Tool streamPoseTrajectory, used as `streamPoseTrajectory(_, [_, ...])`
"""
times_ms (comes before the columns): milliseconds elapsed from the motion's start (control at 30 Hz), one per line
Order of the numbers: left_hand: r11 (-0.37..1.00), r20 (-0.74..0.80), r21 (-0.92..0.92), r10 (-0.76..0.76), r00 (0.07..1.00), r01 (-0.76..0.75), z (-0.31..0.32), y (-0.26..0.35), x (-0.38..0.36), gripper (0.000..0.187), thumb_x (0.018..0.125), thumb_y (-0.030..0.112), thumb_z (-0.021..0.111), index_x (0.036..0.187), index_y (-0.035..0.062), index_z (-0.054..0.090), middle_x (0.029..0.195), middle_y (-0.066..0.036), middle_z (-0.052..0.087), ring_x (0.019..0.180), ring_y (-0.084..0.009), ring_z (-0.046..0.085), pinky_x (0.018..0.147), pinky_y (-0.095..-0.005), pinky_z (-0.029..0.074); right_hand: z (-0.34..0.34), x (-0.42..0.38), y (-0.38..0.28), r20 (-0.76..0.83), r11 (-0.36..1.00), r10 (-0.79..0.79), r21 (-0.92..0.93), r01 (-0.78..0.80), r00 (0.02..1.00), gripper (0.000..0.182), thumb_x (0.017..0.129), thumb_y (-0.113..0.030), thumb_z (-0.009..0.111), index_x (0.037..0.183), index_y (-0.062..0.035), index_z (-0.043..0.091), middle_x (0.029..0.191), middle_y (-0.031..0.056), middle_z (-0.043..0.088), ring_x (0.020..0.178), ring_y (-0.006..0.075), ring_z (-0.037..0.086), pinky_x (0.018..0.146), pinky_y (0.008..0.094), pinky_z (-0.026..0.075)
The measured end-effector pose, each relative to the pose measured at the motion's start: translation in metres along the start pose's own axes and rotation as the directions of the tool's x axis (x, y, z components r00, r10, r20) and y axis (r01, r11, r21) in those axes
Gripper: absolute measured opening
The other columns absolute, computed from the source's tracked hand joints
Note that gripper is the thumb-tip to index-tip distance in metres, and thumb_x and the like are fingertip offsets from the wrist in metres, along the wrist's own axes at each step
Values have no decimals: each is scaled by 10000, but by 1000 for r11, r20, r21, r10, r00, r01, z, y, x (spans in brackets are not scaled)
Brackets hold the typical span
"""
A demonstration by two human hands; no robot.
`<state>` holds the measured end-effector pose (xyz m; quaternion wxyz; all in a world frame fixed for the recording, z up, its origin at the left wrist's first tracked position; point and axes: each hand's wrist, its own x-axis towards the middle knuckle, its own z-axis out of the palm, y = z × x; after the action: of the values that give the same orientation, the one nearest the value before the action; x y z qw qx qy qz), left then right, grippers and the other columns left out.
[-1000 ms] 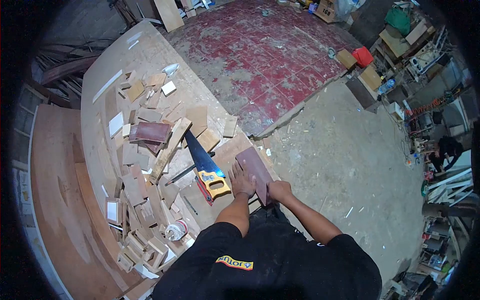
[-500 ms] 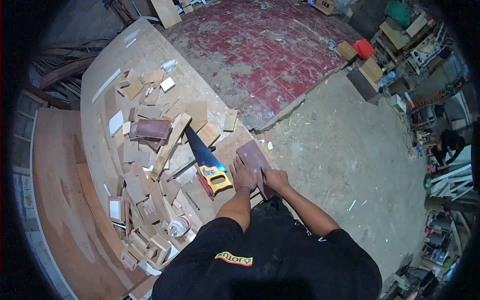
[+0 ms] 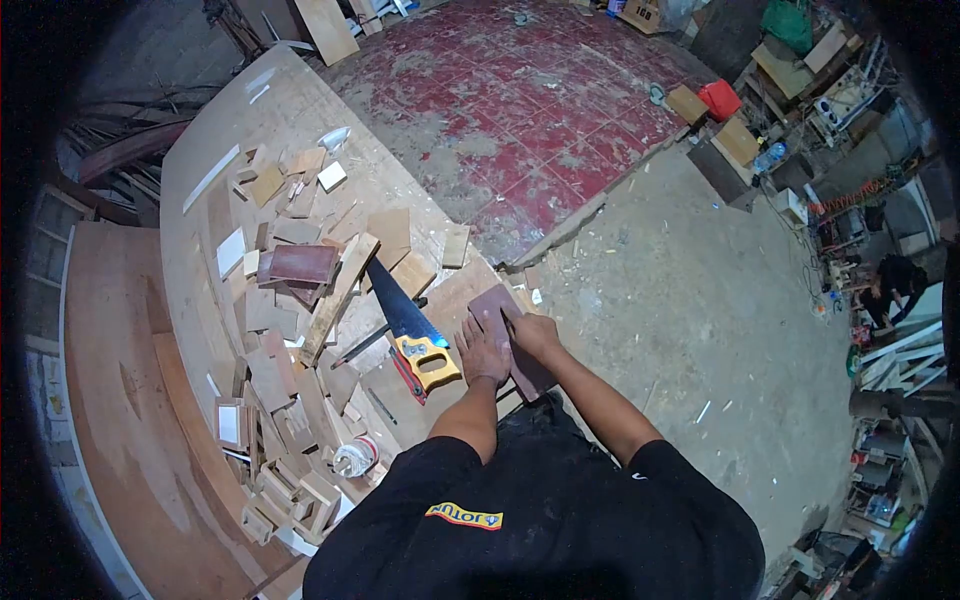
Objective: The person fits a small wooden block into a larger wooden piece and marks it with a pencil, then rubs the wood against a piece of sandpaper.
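Observation:
A flat reddish-brown board (image 3: 532, 378) lies at the near right edge of the wooden work table, in front of my body. My left hand (image 3: 483, 355) rests flat on its left side, fingers spread forward. On the board's right side is my right hand (image 3: 535, 335), fingers curled closed; whatever they hold is hidden. Left of my left hand lies a handsaw (image 3: 405, 318) with a yellow handle, its dark blade pointing away from me. A red-handled tool (image 3: 408, 378) lies along the saw's handle. A thin dark pencil-like stick (image 3: 381, 406) lies closer to me.
Wood offcuts, including a long batten (image 3: 340, 300) and a brown block (image 3: 303, 264), cover the table's left part. A white container (image 3: 355, 457) stands near its front. Concrete floor (image 3: 680, 300) lies to the right, with a raised red-tiled floor (image 3: 540, 120) ahead. Another person (image 3: 893, 287) is far right.
My right hand has slid forward along the board, away from my body. My left hand stays flat in about the same place, and the saw has not moved.

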<state>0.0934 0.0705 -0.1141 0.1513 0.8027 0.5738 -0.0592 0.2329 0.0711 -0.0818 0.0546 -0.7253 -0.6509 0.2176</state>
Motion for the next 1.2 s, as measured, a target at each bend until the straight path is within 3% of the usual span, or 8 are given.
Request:
streamPoseTrajectory(100, [1000,-7,-6,11,1000,-11,-4,0,-2,793,909,428,463,1528,94,98,1553,-237,141,1453,-362,100,1169,-511,45,17,-17,6,6,999,28,29,-28,1000,421,879,-241,477,1284,-144,540,856,196,684,778,354,682,624,485,529])
streamPoseTrajectory(267, [1000,-16,-2,20,1000,-20,4,-2,-2,802,909,428,462,1528,86,86,1557,-234,129,1457,-360,81,1169,-512,32,3,-62,9,218,998,58,-26,-54,974,360,850,-232,508,1174,-97,586,886,199,686,815,361,682,685,480,535])
streamPoseTrajectory(400, [1000,-34,-10,24,999,-25,7,-3,0,812,903,433,469,1526,79,89,1557,-238,121,1456,-368,73,1167,-521,21,1,-66,13,279,999,50,-33,-42,959,309,839,-232,516,1094,-80,603,886,200,687,836,371,679,705,493,532])
streamPoseTrajectory(500, [1000,6,-6,8,1000,-8,4,-2,1,812,899,432,474,1526,81,97,1556,-239,123,1455,-370,77,1167,-522,21,-7,-49,13,244,999,19,-40,-9,970,304,852,-266,502,1084,-112,622,835,216,677,813,370,675,692,504,522])
streamPoseTrajectory(667, [999,-12,-33,10,1000,-11,-1,0,-1,802,897,420,482,1525,88,109,1554,-241,127,1453,-365,89,1170,-515,23,-12,-15,8,101,999,-3,-33,6,995,423,889,-306,490,1277,-146,539,802,207,675,768,381,670,661,503,520])
streamPoseTrajectory(767, [999,-23,-39,13,1000,-14,3,0,-1,799,896,415,487,1525,91,116,1553,-240,129,1451,-365,97,1170,-512,26,-2,-3,7,-35,1000,-28,-3,28,999,423,895,-312,485,1284,-153,536,783,198,669,733,379,667,633,505,516])
streamPoseTrajectory(900, [999,-36,-40,19,999,-21,3,-2,0,796,896,417,486,1524,92,120,1554,-236,130,1451,-365,100,1170,-510,31,25,-14,18,-82,999,0,32,2,997,428,895,-315,490,1294,-164,524,770,181,668,707,377,665,620,505,516])
streamPoseTrajectory(1200, [998,-54,-49,36,998,-39,7,-5,-1,807,896,423,475,1527,88,100,1551,-246,134,1453,-367,95,1169,-513,27,3,-81,23,311,998,51,-49,-37,949,315,852,-294,533,1099,-128,636,853,215,678,810,369,676,679,511,519])
